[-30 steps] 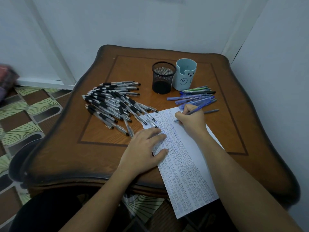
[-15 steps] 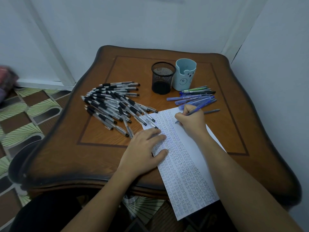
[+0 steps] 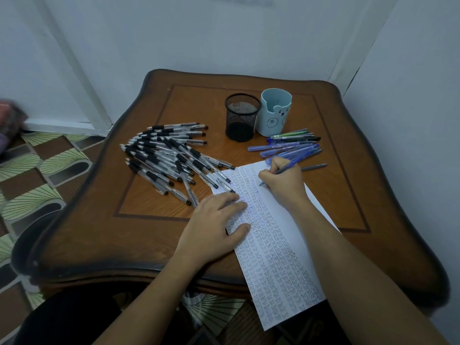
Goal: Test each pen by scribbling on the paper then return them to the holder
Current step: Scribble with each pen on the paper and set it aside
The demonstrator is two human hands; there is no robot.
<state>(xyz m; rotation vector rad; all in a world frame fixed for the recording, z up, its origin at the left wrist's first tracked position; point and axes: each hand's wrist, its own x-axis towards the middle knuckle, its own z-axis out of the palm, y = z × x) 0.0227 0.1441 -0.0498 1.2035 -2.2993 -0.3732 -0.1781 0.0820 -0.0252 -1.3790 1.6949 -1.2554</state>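
A long white paper (image 3: 281, 257) covered in small scribbles lies slanted on the wooden table (image 3: 149, 220), its near end hanging over the front edge. My right hand (image 3: 282, 181) grips a blue pen (image 3: 290, 167) with its tip on the paper's far part. My left hand (image 3: 219, 226) rests flat on the paper's left edge. A black mesh holder (image 3: 241, 118) and a light blue bear holder (image 3: 275, 115) stand at the back. The mesh one looks empty.
A large heap of black-and-clear pens (image 3: 171, 158) lies left of the paper. A smaller bunch of blue, green and black pens (image 3: 288, 145) lies right of the holders, with a grey pen (image 3: 315, 167) beside it. Walls close in behind and at the right.
My right hand with the blue pen has shifted slightly over the paper's far part. The left hand stays pressed on the paper.
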